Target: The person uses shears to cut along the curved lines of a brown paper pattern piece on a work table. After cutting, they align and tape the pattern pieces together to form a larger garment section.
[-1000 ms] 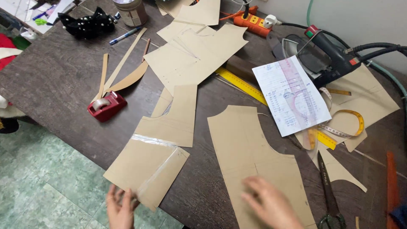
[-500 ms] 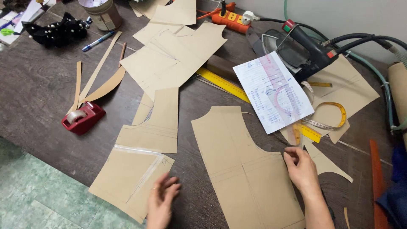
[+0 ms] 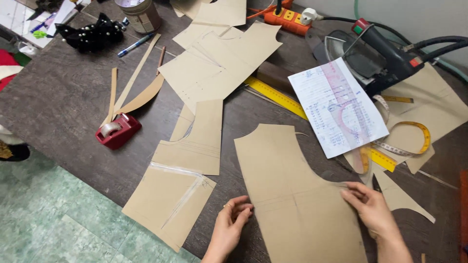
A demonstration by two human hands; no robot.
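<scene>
A single head-worn camera looks steeply down and forward over the dark table, close above the big cardboard pattern piece at the near edge, with the iron beyond that piece and green floor left of it.

The scene is evenly and softly lit from above, and only faint shadows are cast. Details are rendered sharply; slight bending is seen at the edges.

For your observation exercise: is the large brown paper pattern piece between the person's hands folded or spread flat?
Spread flat. The pattern piece lies open on the table, its whole outline showing, the left hand and right hand at its edges.
</scene>
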